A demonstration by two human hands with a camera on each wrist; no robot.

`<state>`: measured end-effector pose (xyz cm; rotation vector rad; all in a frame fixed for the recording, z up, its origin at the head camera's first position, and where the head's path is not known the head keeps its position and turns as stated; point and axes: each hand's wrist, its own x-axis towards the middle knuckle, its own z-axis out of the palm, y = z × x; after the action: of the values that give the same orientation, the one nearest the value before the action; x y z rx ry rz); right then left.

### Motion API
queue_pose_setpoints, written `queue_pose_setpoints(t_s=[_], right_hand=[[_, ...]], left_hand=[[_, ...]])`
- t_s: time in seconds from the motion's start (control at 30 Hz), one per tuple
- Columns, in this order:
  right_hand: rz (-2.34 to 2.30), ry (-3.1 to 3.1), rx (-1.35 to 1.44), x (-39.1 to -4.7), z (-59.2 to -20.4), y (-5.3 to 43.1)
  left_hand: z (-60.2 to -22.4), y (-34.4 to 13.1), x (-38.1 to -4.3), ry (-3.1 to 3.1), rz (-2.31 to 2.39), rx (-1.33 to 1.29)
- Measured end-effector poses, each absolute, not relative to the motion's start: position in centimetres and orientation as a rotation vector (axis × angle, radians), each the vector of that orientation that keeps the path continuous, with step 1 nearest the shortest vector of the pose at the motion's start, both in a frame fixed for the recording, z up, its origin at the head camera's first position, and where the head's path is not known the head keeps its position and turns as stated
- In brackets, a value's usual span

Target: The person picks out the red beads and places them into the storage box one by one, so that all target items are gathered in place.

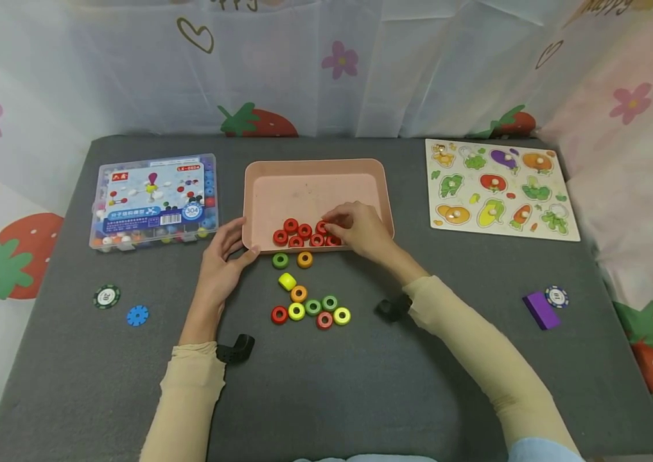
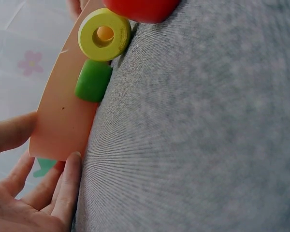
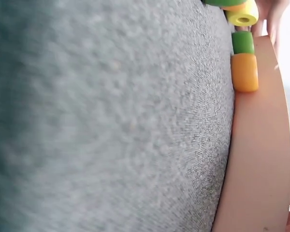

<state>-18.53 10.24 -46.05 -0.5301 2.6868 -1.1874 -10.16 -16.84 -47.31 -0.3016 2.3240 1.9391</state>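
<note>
A pink tray [image 1: 314, 168] lies on the table with several red ring-shaped beads [image 1: 280, 238] along its near side. My left hand [image 1: 219, 269] holds the tray's near left corner, thumb at the front rim and fingers along the left side. Over the tray's near right part, my right hand [image 1: 363, 234] pinches a red bead [image 1: 321, 228] between thumb and fingertips. Just outside the front wall are a green bead [image 1: 280, 260] and an orange bead [image 1: 305, 259]. Closer to me lie several more beads, among them a yellow bead [image 1: 287, 281] tipped on its side.
A clear-lidded box of model pieces [image 1: 155, 199] stands left of the tray. At right lies a vegetable puzzle board [image 1: 502, 189]. A green chip [image 1: 106, 296] and a blue chip [image 1: 138, 315] are at left; a purple block [image 1: 541, 311] and another chip [image 1: 557, 296] at right.
</note>
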Motion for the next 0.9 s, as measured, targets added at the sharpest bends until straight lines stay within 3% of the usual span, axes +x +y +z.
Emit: queue_pose_setpoints(t_s=[0.37, 0.63, 0.9], right_hand=[[-1.308, 2.698, -0.614, -16.9, -44.8, 10.4], [-1.492, 2.422, -0.830, -13.9, -43.0, 9.2], [-1.374, 2.306, -0.960, -11.1, -43.5, 7.5]], left_hand=[[-47.6, -16.9, -10.2, 2.337, 1.929, -0.315], [-47.6, -16.9, -10.2, 2.334, 1.926, -0.321], [-47.6, -16.8, -10.3, 2.342, 1.917, -0.320]])
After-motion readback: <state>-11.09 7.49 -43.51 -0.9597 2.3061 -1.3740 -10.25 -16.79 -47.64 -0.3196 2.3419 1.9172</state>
